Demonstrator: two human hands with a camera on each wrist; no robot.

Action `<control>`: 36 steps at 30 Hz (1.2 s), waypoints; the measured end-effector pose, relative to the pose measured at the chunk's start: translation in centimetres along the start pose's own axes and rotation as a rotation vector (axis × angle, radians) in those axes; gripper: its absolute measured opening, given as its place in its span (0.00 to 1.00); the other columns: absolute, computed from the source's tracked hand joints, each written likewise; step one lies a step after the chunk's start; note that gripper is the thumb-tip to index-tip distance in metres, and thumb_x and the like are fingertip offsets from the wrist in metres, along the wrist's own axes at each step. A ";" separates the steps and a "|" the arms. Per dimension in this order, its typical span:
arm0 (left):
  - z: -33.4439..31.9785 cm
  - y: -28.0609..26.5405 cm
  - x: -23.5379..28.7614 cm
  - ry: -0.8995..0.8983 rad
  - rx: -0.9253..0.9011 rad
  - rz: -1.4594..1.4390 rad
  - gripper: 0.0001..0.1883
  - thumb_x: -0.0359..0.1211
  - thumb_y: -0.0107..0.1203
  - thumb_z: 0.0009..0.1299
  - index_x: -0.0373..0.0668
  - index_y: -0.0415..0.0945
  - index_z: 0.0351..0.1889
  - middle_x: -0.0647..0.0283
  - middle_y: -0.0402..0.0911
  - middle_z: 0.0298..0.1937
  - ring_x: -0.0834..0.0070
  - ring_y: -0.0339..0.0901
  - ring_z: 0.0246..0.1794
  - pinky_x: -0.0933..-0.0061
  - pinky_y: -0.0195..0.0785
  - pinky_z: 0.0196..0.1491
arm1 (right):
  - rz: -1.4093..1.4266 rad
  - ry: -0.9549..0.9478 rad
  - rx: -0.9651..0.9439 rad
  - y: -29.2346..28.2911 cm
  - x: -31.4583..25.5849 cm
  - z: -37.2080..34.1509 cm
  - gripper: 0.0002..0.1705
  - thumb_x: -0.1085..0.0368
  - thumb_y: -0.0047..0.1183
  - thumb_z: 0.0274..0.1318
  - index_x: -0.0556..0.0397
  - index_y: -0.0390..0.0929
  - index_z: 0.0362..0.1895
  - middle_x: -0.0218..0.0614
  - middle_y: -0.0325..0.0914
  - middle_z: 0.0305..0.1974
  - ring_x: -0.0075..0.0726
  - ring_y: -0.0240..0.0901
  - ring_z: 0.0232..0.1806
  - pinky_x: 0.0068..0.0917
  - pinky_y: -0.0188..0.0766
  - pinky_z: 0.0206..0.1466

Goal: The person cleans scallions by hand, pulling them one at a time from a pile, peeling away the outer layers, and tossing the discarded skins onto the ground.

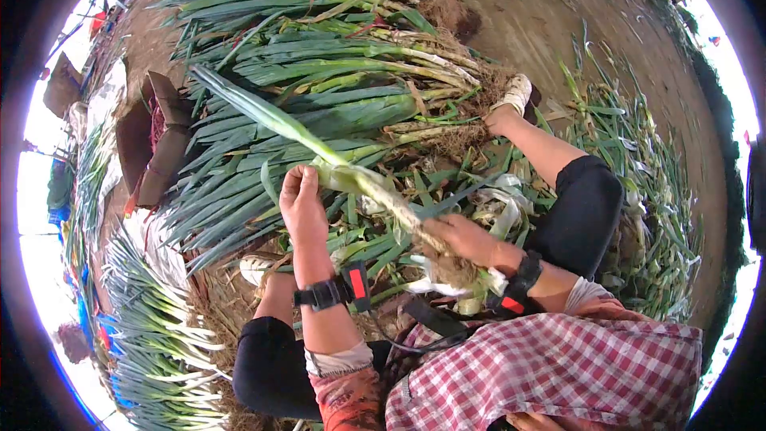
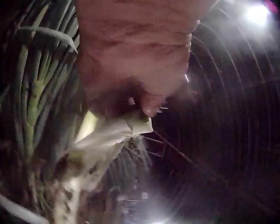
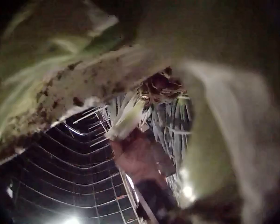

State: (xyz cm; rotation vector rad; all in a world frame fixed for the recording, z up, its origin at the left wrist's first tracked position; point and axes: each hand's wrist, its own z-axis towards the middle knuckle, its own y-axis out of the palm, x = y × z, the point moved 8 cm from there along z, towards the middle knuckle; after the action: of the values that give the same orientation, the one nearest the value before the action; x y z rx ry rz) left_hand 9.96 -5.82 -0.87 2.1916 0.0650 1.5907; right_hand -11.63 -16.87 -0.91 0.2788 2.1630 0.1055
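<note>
A long green onion (image 1: 383, 195) slants across the lap in the head view, its green top up to the left and its root clump (image 1: 456, 270) down to the right. My left hand (image 1: 303, 198) pinches a pale outer leaf layer (image 2: 107, 135) partway along the stalk. The right hand (image 1: 464, 238) grips the whitish lower stalk just above the roots. Soil-specked pale leaf layers (image 3: 84, 84) hang close to the right wrist camera and hide the right hand there. Beyond them the left hand (image 3: 140, 158) shows at the stalk.
Piles of untrimmed green onions (image 1: 343, 56) lie ahead, roots to the right. Cleaned ones with white stalks (image 1: 175, 343) are stacked at the lower left. Stripped leaves (image 1: 638, 183) heap on the right and between the legs. A cardboard box (image 1: 159, 132) stands at the left.
</note>
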 end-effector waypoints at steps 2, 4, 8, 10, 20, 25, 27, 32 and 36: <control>-3.5 3.9 1.8 -0.101 -0.195 -0.211 0.06 0.33 0.52 0.62 0.41 0.69 0.27 0.71 0.71 0.24 0.85 0.65 0.21 0.85 0.61 0.28 | 0.059 -0.053 0.146 -1.9 -0.8 0.8 0.21 0.53 0.34 0.58 0.57 0.72 0.30 0.28 0.68 0.18 0.20 0.61 0.16 0.19 0.59 0.19; -8.8 5.1 -0.1 -0.410 -0.376 0.144 0.07 0.34 0.51 0.62 0.42 0.70 0.28 0.71 0.71 0.25 0.84 0.65 0.23 0.84 0.61 0.30 | -0.124 -0.057 0.208 -4.0 -0.8 2.4 0.22 0.53 0.34 0.58 0.58 0.72 0.27 0.29 0.66 0.15 0.19 0.60 0.13 0.21 0.59 0.17; -16.0 6.2 -2.0 -0.544 -0.770 0.417 0.09 0.37 0.51 0.62 0.40 0.72 0.31 0.70 0.72 0.27 0.83 0.66 0.25 0.81 0.62 0.30 | -0.337 -0.323 0.267 -2.3 -5.6 1.6 0.19 0.57 0.41 0.56 0.61 0.70 0.24 0.36 0.68 0.14 0.32 0.65 0.15 0.29 0.61 0.21; -14.6 3.2 -1.2 -0.720 -0.603 0.617 0.12 0.39 0.50 0.63 0.38 0.73 0.32 0.68 0.74 0.29 0.82 0.68 0.26 0.81 0.63 0.32 | -0.448 -0.410 0.298 -1.5 -5.7 1.6 0.17 0.58 0.41 0.56 0.61 0.69 0.27 0.41 0.69 0.15 0.41 0.67 0.18 0.33 0.62 0.25; -3.2 -2.0 -1.1 -0.342 0.321 -0.219 0.16 0.49 0.43 0.65 0.48 0.60 0.28 0.70 0.62 0.21 0.78 0.59 0.19 0.77 0.56 0.22 | -0.745 -0.490 0.216 6.4 -3.2 1.2 0.16 0.55 0.39 0.54 0.55 0.64 0.39 0.48 0.70 0.31 0.53 0.69 0.30 0.44 0.66 0.32; -3.1 -3.0 -2.3 -0.326 0.364 -0.290 0.14 0.47 0.43 0.65 0.48 0.61 0.28 0.72 0.58 0.17 0.83 0.51 0.13 0.80 0.46 0.17 | -0.375 -0.702 0.585 2.1 -5.3 4.6 0.22 0.50 0.36 0.56 0.57 0.65 0.41 0.43 0.69 0.35 0.44 0.66 0.39 0.35 0.61 0.44; -3.1 -2.9 -1.8 -0.315 0.355 -0.288 0.14 0.47 0.43 0.65 0.48 0.61 0.27 0.72 0.58 0.17 0.83 0.51 0.13 0.80 0.46 0.17 | -0.256 -0.458 -0.105 5.9 -3.8 7.9 0.23 0.50 0.31 0.59 0.57 0.68 0.43 0.38 0.70 0.36 0.36 0.68 0.37 0.26 0.57 0.50; -2.7 -4.2 2.9 -0.123 0.418 -0.256 0.13 0.44 0.42 0.65 0.47 0.61 0.26 0.73 0.56 0.17 0.83 0.50 0.13 0.80 0.43 0.16 | -0.144 0.037 -0.255 7.8 0.8 6.0 0.27 0.49 0.28 0.60 0.57 0.74 0.35 0.34 0.71 0.23 0.28 0.64 0.30 0.25 0.59 0.43; -1.5 -6.1 7.9 0.096 0.415 -0.200 0.13 0.44 0.41 0.65 0.45 0.62 0.30 0.73 0.55 0.17 0.83 0.49 0.13 0.80 0.42 0.16 | -0.312 -0.145 -0.134 4.1 2.1 2.8 0.24 0.47 0.34 0.57 0.53 0.73 0.38 0.38 0.72 0.22 0.31 0.64 0.23 0.29 0.61 0.32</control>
State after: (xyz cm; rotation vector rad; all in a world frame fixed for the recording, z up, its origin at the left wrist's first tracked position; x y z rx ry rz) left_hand 12.53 2.48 4.37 2.3118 0.6775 1.6808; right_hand -9.79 -12.46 -3.44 -0.1252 2.0179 0.0507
